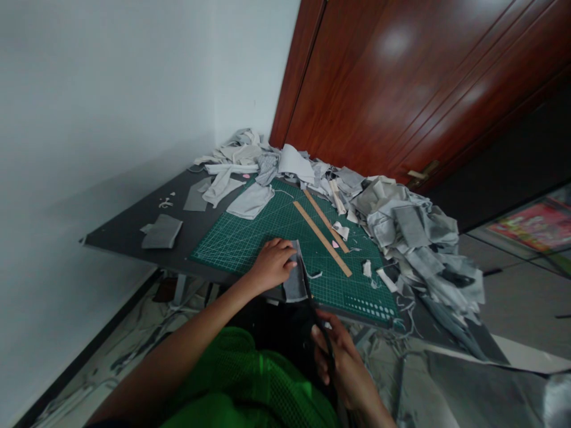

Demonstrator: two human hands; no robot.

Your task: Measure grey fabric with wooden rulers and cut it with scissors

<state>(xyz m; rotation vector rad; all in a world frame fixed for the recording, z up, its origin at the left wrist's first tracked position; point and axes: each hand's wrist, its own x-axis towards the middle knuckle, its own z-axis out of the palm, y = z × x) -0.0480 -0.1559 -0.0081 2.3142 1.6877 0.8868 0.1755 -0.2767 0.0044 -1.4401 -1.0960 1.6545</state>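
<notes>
A narrow grey fabric piece [295,284] lies at the front edge of the cutting mat. My left hand [273,263] holds it down from the left, its fingers bent over the upper part and the thumb on the cloth. In my right hand [339,356], below the table's front edge, are black scissors [311,296]. Their long dark blades point away from me and run along the right edge of the fabric piece. A thin white offcut [314,274] rests on the mat just right of the blades.
Two wooden strips [322,238] lie on the green cutting mat [241,244]. Heaped fabric scraps [419,232] cover the table's back and right side. A folded grey piece [162,232] sits on the dark table [129,229] at left. Wall and wooden door [379,89] stand behind.
</notes>
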